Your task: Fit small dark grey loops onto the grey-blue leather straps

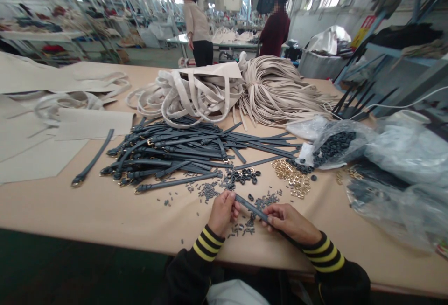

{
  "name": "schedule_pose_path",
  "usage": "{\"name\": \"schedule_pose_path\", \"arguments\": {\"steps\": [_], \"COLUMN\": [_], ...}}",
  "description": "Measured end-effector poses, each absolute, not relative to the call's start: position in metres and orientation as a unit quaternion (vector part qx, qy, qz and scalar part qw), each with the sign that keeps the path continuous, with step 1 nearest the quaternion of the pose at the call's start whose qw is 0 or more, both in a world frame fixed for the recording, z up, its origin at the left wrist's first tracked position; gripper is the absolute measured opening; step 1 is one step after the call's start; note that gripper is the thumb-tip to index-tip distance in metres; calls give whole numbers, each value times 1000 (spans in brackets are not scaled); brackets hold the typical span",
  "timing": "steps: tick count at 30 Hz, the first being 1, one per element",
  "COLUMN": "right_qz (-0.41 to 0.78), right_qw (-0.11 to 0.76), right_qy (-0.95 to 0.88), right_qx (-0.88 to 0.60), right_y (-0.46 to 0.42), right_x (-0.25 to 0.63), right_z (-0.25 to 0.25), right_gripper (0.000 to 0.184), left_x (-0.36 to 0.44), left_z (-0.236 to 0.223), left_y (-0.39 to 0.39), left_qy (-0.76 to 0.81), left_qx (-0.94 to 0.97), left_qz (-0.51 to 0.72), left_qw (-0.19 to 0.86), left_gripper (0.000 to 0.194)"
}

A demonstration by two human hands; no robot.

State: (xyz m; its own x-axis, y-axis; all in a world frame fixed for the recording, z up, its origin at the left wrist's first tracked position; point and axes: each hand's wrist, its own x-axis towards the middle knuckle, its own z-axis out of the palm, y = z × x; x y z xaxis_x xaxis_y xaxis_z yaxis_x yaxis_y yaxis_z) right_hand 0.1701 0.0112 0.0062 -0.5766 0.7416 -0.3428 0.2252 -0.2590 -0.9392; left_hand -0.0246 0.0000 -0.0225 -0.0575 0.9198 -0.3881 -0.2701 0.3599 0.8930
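Head view: the left hand and right hand are gripping a short dark strap at 6 o'clock on the tan surface, a slip or stray sleeve risking sweeping the loose grey fittings off the edge.

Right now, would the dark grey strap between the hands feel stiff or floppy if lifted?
Probably semi-stiff: the dark grey strap runs straight between the left hand and right hand without visible sag. The straps in the pile curve gently rather than kink, so it likely bends without flopping. Being narrow, it is probably light.
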Motion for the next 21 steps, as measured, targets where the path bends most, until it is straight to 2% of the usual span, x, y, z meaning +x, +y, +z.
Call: {"name": "schedule_pose_path", "arguments": {"steps": [8,21], "right_qz": [664,631], "right_qw": [196,191], "right_qy": [-581,-604], "right_qx": [-429,-448], "right_y": [7,9], "right_x": [181,180], "right_z": [5,6], "right_gripper": [20,16], "left_x": [-28,-23], "left_z": [-24,-19], "left_y": [2,0], "left_qy": [570,571], "left_qx": [310,311], "left_qz": [475,472], "left_qw": [595,595], "left_gripper": [29,29]}}
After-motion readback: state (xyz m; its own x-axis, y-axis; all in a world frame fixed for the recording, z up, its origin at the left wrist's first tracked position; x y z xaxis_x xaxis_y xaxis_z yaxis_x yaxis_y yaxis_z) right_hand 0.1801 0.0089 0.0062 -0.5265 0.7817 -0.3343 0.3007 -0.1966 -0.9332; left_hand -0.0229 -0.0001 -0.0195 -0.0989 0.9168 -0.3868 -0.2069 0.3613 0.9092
